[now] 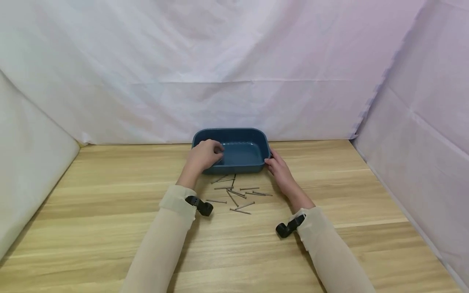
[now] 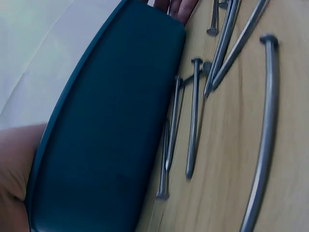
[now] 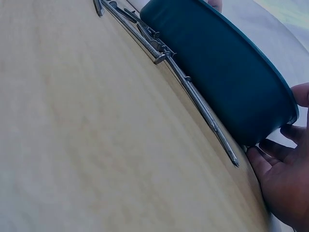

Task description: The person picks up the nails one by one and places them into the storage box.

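A dark blue plastic tray (image 1: 239, 152) stands at the far middle of the wooden table (image 1: 110, 211). My left hand (image 1: 205, 155) grips its near-left rim, fingers curled over the edge into the tray. My right hand (image 1: 276, 165) holds the tray's near-right corner, thumb at the rim and fingers against the wall. Several long steel nails (image 1: 238, 193) lie scattered on the table just in front of the tray, between my forearms. The left wrist view shows the tray wall (image 2: 106, 130) with nails (image 2: 193, 121) right beside it. In the right wrist view, my right hand (image 3: 285, 188) clasps the tray's corner (image 3: 222, 67).
White cloth walls (image 1: 234, 81) close the table in at the back and on both sides. Black wrist cameras (image 1: 199, 204) sit on both sleeves. Bare wood stretches left, right and toward me from the nails.
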